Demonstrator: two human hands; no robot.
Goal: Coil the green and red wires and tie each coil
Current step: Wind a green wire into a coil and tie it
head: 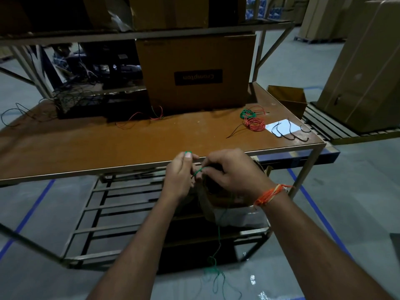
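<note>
Both hands are raised in front of the table's near edge. My left hand (pixel 180 172) pinches a small bend of the green wire (pixel 219 237) between thumb and fingers. My right hand (pixel 231 169) pinches the same wire just to the right. From my hands the green wire hangs down and ends in loose loops near the floor. On the table's far right lie a small green coil (pixel 247 113) and a red coil (pixel 255 123), touching each other.
The brown table (pixel 129 144) carries a large cardboard box (pixel 197 72), loose red and dark wires at the left and middle, and short black wire pieces on white paper (pixel 281 127). An open small box (pixel 290 100) sits at the right corner. A metal rack stands underneath.
</note>
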